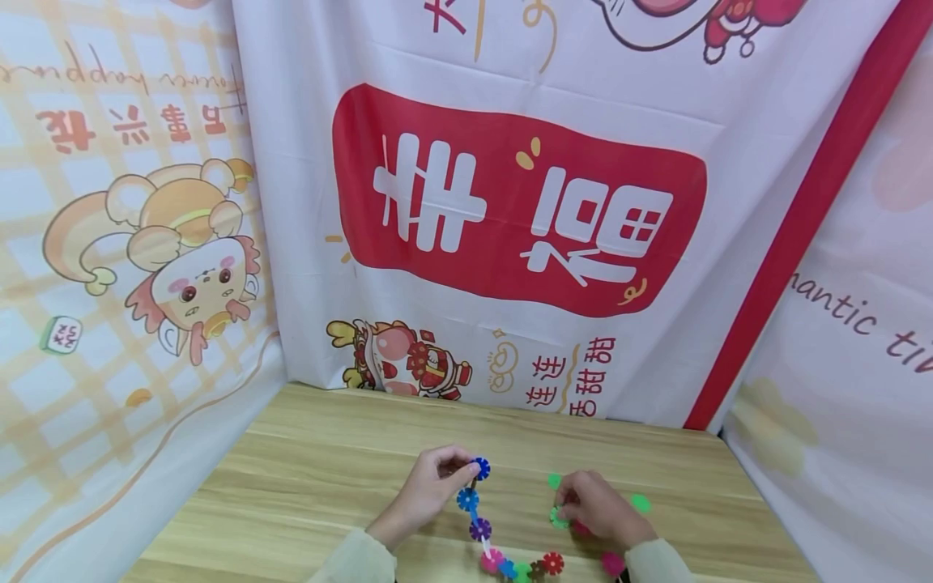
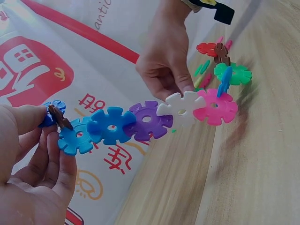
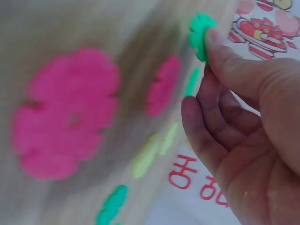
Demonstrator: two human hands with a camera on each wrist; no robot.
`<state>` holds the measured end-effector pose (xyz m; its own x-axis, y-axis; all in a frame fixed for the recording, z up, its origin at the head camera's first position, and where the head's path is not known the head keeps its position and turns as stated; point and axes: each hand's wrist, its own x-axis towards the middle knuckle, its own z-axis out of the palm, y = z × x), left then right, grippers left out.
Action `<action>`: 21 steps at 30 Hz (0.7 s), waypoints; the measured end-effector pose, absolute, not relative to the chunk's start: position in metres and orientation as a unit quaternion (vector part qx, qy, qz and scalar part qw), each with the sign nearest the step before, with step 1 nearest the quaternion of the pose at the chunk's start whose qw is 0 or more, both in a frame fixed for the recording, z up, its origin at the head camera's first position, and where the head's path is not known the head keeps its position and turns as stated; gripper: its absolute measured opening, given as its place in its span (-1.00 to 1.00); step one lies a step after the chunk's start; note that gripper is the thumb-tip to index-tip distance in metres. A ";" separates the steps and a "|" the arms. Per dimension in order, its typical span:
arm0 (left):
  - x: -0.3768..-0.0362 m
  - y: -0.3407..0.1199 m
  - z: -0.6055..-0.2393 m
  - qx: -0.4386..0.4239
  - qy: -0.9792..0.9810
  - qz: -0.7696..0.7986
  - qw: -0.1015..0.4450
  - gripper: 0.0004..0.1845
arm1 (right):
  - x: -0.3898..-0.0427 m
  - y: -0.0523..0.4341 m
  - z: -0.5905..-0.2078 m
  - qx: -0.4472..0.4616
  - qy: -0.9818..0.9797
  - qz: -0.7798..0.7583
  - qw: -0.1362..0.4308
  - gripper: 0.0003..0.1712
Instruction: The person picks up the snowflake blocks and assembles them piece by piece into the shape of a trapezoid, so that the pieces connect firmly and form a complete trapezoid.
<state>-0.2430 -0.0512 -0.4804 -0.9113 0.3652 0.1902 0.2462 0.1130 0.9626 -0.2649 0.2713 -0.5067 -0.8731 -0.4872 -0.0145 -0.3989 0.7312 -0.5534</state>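
Observation:
My left hand [image 1: 426, 490] pinches a dark blue snowflake disc [image 1: 481, 469] at the upper end of a chain of interlocked plastic discs. From there the chain runs through brown, blue, a purple disc [image 2: 140, 125], a white disc [image 2: 180, 105] and a pink disc [image 2: 220, 110]. Beyond these it continues through blue, green and brown to a red disc [image 1: 553, 563]. In the left wrist view the chain hangs across between both hands. Over to the right, my right hand [image 1: 601, 508] holds a green snowflake disc [image 3: 198, 37] between thumb and fingers, apart from the chain.
Loose discs lie around the right hand on the wooden table [image 1: 328, 461]: a pink disc [image 1: 612, 563] near the sleeve, a green disc [image 1: 641, 503] farther out, and yellow-green discs [image 3: 146, 157]. Printed cloth [image 1: 306, 243] encloses the table at the back and both sides.

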 end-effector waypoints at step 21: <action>-0.249 -0.044 -0.492 0.202 0.739 0.640 0.060 -0.74 | -0.261 0.222 -0.429 -0.313 0.902 -0.296 0.007 -0.91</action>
<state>-0.2487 -0.0441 -0.4921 -0.9110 0.3758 0.1696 0.2215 0.0990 0.9701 -0.2607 0.2217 -0.4288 -0.8037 -0.5697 0.1719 -0.5608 0.6286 -0.5388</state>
